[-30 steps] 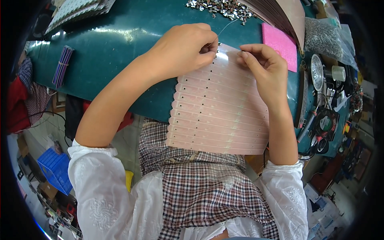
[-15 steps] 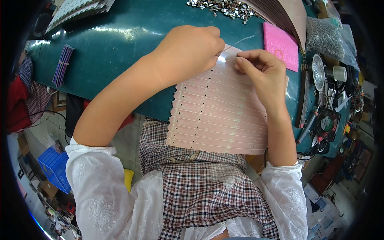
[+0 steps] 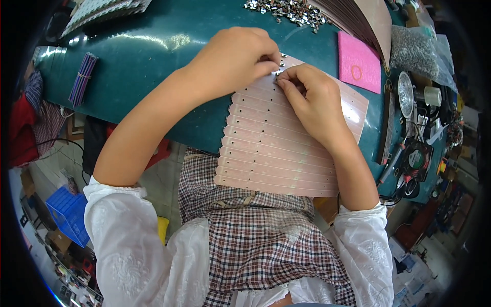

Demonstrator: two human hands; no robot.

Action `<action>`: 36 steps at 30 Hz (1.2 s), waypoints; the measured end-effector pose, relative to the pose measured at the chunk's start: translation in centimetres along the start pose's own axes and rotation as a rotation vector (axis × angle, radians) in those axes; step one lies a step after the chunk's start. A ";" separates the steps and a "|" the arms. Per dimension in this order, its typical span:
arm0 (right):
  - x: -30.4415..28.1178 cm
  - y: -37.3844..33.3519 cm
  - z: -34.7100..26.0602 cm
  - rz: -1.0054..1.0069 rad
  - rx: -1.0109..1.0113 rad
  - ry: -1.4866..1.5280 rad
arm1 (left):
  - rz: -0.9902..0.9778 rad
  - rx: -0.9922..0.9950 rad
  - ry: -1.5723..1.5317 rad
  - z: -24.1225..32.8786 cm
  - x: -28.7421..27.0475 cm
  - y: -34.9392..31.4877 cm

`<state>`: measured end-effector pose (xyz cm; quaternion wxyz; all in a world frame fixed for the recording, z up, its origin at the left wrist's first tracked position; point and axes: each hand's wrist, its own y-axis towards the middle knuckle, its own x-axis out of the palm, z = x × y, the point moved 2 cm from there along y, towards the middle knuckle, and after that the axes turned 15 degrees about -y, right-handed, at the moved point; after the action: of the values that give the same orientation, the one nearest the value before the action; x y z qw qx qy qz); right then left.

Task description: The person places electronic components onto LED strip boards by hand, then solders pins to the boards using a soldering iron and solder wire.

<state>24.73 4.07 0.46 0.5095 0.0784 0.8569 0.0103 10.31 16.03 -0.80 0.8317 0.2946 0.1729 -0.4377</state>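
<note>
A pale pink sheet [image 3: 279, 153], marked in long strips with small dark holes and a scalloped left edge, lies partly on the table and reaches over my lap. My left hand [image 3: 240, 56] is closed above its far left corner; what its fingers hold, if anything, is hidden. Beside those fingertips, a few small shiny metal pieces [image 3: 283, 63] sit at the sheet's far edge. My right hand [image 3: 314, 97] rests over the sheet, thumb and forefinger pinching a small metal piece [image 3: 277, 78] at a strip's hole.
On the green table [image 3: 153, 56] are a heap of small metal pieces [image 3: 291, 13], a pink foam sheet [image 3: 359, 61], a bundle of purple sticks [image 3: 82, 79] and a bag of metal parts [image 3: 417, 51]. A metal bowl [image 3: 405, 92] and tools lie right. A blue crate [image 3: 69, 215] stands lower left.
My right hand has moved left toward my left hand, which has shifted slightly left. The thin strand seen between them earlier no longer shows. Small metal pieces at the sheet's far edge are now visible.
</note>
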 end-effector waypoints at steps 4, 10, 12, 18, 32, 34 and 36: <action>-0.1 0.1 -0.1 -0.014 -0.039 -0.065 | 0.094 -0.078 -0.035 -0.2 -1.8 0.3; -0.4 0.1 -0.4 -0.025 -0.050 -0.107 | 0.138 -0.208 -0.029 -0.4 -3.4 0.8; -0.4 0.0 -0.5 -0.029 -0.047 -0.117 | 0.159 -0.191 -0.007 -1.1 -3.5 0.9; -0.3 0.0 -0.6 -0.024 -0.059 -0.118 | 0.203 -0.183 0.096 -3.1 -3.8 1.9; 0.4 -0.4 -1.7 0.065 -0.256 -0.515 | 0.173 -0.172 0.226 -3.9 -0.5 5.9; 0.2 -0.5 -1.5 0.079 -0.233 -0.463 | 0.177 -0.203 0.250 -4.0 -0.4 6.1; -0.2 -0.4 -1.2 0.093 -0.212 -0.409 | 0.171 -0.189 0.245 -4.0 -0.4 6.2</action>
<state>23.71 3.73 1.19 0.6767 0.0643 0.7255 0.1075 15.09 21.62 -1.58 0.8626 0.2796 0.2877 -0.3081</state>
